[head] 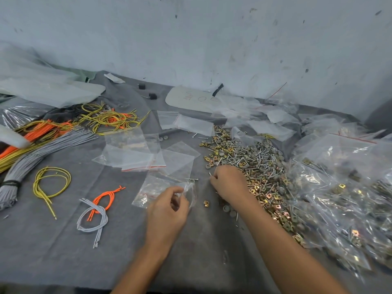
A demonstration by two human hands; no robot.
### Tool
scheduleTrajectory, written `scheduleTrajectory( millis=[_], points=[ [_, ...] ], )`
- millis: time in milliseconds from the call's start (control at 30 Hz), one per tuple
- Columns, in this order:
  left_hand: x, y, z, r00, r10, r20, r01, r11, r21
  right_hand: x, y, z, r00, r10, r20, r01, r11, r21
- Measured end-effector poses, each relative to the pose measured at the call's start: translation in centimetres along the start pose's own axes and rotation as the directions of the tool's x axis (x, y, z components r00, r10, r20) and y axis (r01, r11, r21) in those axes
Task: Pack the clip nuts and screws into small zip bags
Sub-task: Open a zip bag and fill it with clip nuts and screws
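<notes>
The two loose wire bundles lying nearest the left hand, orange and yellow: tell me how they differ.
The orange bundle is short and lies across a grey bundle; the yellow bundle lies alone on the grey cloth. The yellow bundle forms a wide open loop with long tails; the orange bundle is a narrow, tighter loop. The yellow wires show dark striping; the orange look plain. Both are looped, unbagged wires.

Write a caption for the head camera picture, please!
Left hand holds a small zip bag while right hand picks a screw beside the hardware pile.
</notes>
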State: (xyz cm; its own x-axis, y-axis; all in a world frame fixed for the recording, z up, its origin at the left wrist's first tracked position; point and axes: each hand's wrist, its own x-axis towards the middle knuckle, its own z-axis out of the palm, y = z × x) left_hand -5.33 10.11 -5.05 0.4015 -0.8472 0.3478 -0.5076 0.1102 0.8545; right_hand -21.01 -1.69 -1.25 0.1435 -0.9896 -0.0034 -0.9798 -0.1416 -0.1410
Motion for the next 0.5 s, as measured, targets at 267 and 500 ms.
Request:
scheduleTrajectory(
  millis=[267, 500],
  points=[
    [0.3, -0.1, -0.2, 0.997, 0.07, -0.017, -0.069, 0.994, 0.083, -3.9, -0.3, -1.8, 0.996, -0.085, -0.015, 0.085, 0.959, 0.271],
    [0.3, -0.2, 0.0, 0.999, 0.045, -0.024, -0.043, 0.997, 0.069, -9.3, -3.1, -1.0, 0.954, -0.298, -0.026, 0.289, 0.897, 0.333]
  ],
)
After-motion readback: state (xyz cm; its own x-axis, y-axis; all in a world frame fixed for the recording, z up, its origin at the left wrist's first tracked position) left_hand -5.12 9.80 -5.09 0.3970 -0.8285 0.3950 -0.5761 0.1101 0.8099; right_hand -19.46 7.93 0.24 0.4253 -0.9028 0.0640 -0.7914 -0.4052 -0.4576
